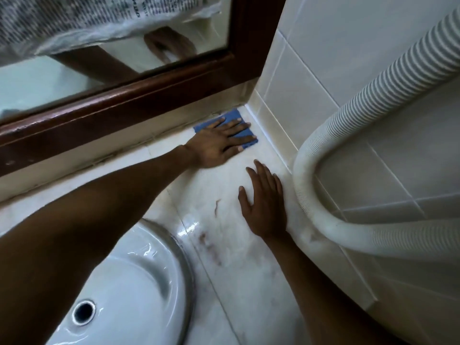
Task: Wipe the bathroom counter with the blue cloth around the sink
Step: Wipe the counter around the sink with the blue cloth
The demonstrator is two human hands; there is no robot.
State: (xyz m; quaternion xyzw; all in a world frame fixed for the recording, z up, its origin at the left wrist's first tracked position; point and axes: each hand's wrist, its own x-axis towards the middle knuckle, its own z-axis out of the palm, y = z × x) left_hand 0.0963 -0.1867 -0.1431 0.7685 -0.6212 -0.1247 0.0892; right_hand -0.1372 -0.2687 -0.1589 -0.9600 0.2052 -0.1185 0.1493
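The blue cloth (234,119) lies flat in the far corner of the pale marble counter (249,270), where the back ledge meets the tiled side wall. My left hand (219,143) presses down on it with fingers spread, covering much of it. My right hand (263,205) rests palm-down on the bare counter nearer to me, fingers apart, holding nothing. The white round sink (139,277) is at the lower left, partly hidden by my left forearm. Reddish-brown stains (211,245) mark the counter between the sink and my right hand.
A white corrugated hose (331,202) curves down the tiled wall (311,70) right beside my right hand. A dark wood-framed mirror (119,103) runs along the back. The sink's drain hole (83,312) shows at the bottom left.
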